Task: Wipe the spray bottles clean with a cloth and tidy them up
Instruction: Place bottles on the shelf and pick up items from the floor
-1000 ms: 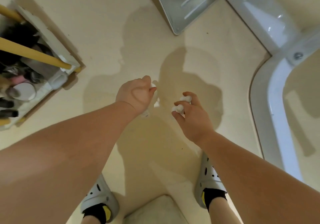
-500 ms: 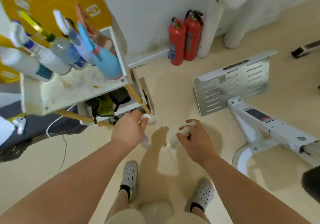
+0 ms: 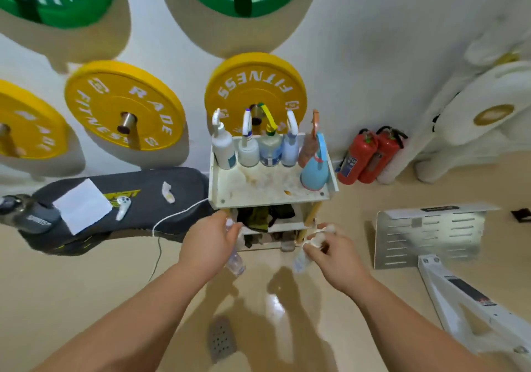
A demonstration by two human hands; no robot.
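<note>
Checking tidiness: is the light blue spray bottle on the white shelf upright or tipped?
Upright: the light blue spray bottle stands on its base on the white shelf, trigger up.

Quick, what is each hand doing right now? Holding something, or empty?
Left hand: closed, fingers curled round a small clear bottle.
Right hand: closed, fingers gripping a small whitish bottle by its top.
</note>
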